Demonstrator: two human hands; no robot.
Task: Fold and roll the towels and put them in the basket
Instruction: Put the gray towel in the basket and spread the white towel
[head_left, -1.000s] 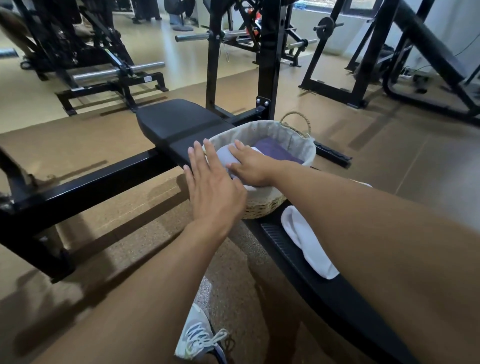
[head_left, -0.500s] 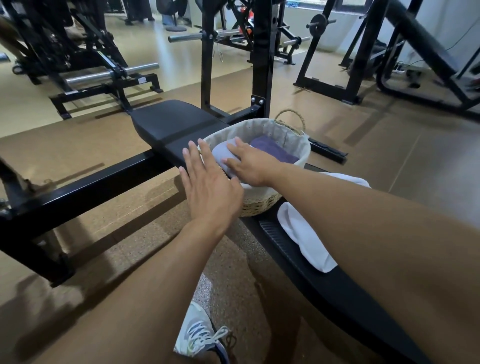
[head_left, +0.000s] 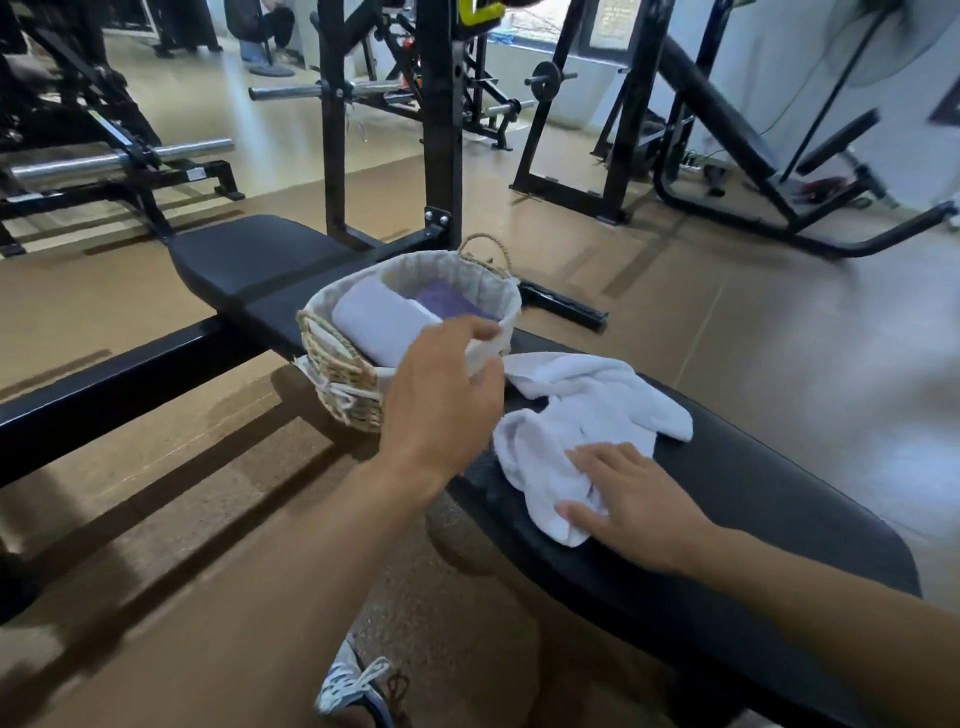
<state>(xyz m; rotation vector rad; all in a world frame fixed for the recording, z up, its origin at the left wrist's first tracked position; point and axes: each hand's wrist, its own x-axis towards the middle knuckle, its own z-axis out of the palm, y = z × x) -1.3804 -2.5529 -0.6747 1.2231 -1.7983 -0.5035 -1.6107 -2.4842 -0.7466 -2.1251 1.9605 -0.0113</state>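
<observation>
A wicker basket (head_left: 337, 366) with a pale cloth liner stands on the black bench (head_left: 737, 499). Inside it lie a rolled pale grey towel (head_left: 376, 322) and a purple towel (head_left: 452, 304). Right of the basket, a white towel (head_left: 589, 408) lies crumpled on the bench pad. My left hand (head_left: 441, 397) hovers in front of the basket's near rim, fingers loosely curled and holding nothing. My right hand (head_left: 631, 506) rests flat on the near end of the white towel, fingers spread.
The bench's black steel frame (head_left: 119, 374) runs left across the brown floor. A rack upright (head_left: 441, 119) rises just behind the basket, with other gym machines beyond. My shoe (head_left: 358, 691) is on the floor below the bench edge.
My right hand left the rolled grey towel in the basket and came down onto the white towel. My left hand pulled back from the basket's left side to its near rim.
</observation>
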